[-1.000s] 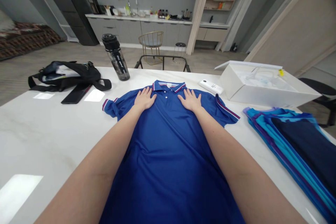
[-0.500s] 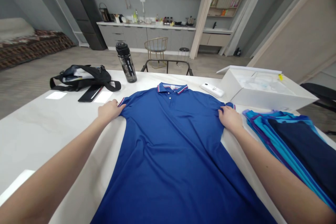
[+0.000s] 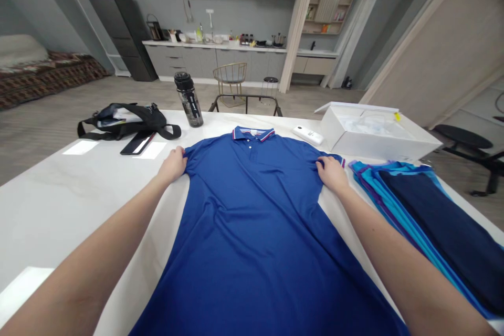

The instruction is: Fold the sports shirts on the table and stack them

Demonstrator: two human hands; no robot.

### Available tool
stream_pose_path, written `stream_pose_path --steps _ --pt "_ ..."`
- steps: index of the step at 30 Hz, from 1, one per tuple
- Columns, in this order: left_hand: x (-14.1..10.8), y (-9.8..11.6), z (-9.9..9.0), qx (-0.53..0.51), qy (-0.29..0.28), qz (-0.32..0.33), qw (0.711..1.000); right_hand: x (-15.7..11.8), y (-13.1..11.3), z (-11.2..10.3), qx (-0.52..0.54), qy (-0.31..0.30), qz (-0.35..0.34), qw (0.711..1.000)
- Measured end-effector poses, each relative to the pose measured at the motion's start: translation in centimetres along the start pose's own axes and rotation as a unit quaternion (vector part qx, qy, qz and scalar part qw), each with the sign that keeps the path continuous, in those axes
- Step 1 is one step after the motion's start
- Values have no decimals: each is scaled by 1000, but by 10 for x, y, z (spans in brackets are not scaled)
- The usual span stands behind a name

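A blue polo shirt (image 3: 252,220) lies spread front up on the white table, its collar (image 3: 254,134) at the far end and its hem out of view below. The collar has white and red trim, and loose creases run across the body. My left hand (image 3: 173,164) is closed on the left sleeve end, hiding that cuff. On the other side, my right hand (image 3: 334,173) pinches the right sleeve, with the striped cuff (image 3: 340,159) showing just beyond the fingers.
Beyond the shirt stand a black-capped bottle (image 3: 189,101), a black bag (image 3: 126,119), a phone (image 3: 137,143) and a white handheld device (image 3: 307,135). To the right are an open white box (image 3: 378,136) and stacked folded clothes (image 3: 433,210). A chair (image 3: 246,97) stands behind the white table (image 3: 51,194).
The view has tilted up a little and shifted right. My left hand now covers the striped left cuff, which showed before. Both hands stay at the sleeves.
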State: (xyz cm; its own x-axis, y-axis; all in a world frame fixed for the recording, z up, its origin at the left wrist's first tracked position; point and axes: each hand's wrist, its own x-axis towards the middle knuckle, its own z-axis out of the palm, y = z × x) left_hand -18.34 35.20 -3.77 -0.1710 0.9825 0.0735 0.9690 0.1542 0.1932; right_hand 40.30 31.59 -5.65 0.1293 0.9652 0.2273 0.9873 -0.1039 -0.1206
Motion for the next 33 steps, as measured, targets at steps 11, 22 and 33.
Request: stream_pose_path --steps 11,22,33 --pt "-14 -27 -11 86 85 -90 989 13 11 13 -7 -100 -26 995" --pt "1 102 22 82 -27 195 977 36 -132 12 100 -75 -111 986" --pt "58 154 59 6 -122 114 986 77 -194 49 38 -165 -43 985"
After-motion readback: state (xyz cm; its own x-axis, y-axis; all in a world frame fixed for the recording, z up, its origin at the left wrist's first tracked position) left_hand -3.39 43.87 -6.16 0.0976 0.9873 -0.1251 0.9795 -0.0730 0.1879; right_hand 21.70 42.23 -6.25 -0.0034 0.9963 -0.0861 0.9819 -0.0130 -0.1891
